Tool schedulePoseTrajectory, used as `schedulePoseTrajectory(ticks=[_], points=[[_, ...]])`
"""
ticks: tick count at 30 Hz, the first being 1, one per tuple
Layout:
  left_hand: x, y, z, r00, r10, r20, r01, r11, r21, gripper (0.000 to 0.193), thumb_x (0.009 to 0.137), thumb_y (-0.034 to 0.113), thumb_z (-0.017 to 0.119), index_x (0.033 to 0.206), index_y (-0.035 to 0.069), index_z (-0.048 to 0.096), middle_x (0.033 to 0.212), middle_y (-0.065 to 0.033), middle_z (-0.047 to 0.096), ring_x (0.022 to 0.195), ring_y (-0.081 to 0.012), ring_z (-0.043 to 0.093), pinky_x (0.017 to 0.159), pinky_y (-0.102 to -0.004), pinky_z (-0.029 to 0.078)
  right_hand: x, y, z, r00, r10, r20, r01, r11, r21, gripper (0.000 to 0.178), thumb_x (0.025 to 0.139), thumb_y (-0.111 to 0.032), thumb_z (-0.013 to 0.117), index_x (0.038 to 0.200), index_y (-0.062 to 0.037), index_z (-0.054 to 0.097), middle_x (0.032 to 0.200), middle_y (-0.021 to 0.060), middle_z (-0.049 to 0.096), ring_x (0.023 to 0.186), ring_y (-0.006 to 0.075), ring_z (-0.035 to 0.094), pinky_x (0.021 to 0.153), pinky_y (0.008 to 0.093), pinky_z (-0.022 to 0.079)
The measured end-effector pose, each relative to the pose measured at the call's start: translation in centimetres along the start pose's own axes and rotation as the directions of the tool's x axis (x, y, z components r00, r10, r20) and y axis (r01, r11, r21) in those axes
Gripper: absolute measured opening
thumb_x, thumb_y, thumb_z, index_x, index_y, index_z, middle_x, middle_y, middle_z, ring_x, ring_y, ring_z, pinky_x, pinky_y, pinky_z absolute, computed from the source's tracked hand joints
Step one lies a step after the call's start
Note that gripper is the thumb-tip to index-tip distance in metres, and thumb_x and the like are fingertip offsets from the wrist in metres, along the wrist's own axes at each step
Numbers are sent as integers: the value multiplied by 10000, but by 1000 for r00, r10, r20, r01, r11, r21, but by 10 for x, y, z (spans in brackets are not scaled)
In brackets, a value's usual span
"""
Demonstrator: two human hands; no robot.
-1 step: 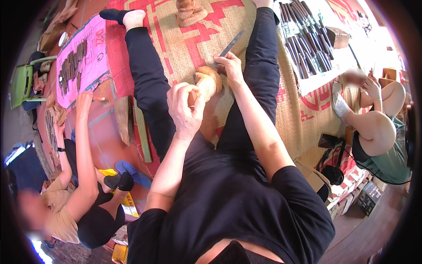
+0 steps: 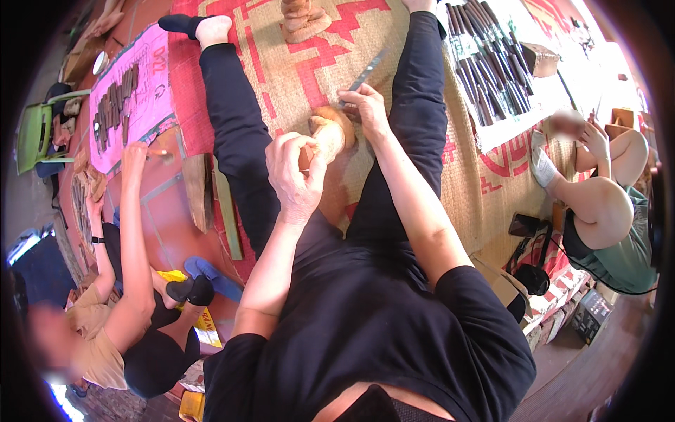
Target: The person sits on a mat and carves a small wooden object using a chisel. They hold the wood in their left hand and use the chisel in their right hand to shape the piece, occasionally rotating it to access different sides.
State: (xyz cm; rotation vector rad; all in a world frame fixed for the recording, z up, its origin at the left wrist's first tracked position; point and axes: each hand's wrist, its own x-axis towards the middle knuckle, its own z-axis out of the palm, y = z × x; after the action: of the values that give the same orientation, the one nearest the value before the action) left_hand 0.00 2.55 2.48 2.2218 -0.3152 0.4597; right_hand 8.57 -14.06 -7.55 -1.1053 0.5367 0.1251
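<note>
Between my thighs rests a pale wooden carving (image 2: pixel 329 133) with rounded forms, on the woven mat. My left hand (image 2: pixel 294 169) is closed on its near left side, thumb and fingers pinching the wood. In my right hand (image 2: pixel 369 111), just right of the carving's far end, is a flat grey metal file (image 2: pixel 364 72), perhaps a chisel blade, pointing away to the upper right. My fingers are closed round its near end, which they partly hide. Whether the file touches the wood I cannot tell.
Another carving (image 2: pixel 305 22) stands at the far end of the mat (image 2: pixel 281 77). Several dark-handled tools (image 2: pixel 489 60) lie on white cloth at the far right; more (image 2: pixel 118 105) lie on a pink sheet at left. Wooden planks (image 2: pixel 199 193) lie beside my left leg. People sit on both sides.
My right hand and the file have shifted slightly to the left. My left hand and the carving have barely moved. The raised hand of the person at left has moved a little.
</note>
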Motion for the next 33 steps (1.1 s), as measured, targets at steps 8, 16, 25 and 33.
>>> schedulePoseTrajectory(ticks=[8,16,25,33], points=[[1,2,-1,1000,1,2,-1,1000,-8,212,764,81,673,943,39,567,961,-105,572,943,-294,540,842,-389,438,6,6,-10,990,-108,-87,106,994,-25,116,722,0,685,704,-68,592,660,7,599,513,80,487,479,242,383],[5,-1,-1,999,-33,-13,33,999,-14,177,773,70,644,933,42,575,947,-107,570,910,-286,542,816,-377,440,-14,13,0,998,-41,50,41,999,9,97,721,-34,731,722,-50,635,730,30,640,615,102,542,601,236,433],[5,-4,-5,996,-48,-74,46,999,-22,157,764,85,658,896,36,588,925,-133,575,919,-320,556,817,-393,450,-15,-11,-9,943,-327,56,331,936,-119,105,745,-2,725,717,-53,638,709,-17,624,618,50,499,605,203,376],[5,-8,-8,995,-71,-75,69,997,-24,160,773,110,657,899,44,583,926,-117,577,891,-294,553,795,-377,450,-24,-20,-4,961,-249,122,259,963,-71,131,779,3,706,821,-89,623,711,-22,633,570,52,544,526,183,396]])
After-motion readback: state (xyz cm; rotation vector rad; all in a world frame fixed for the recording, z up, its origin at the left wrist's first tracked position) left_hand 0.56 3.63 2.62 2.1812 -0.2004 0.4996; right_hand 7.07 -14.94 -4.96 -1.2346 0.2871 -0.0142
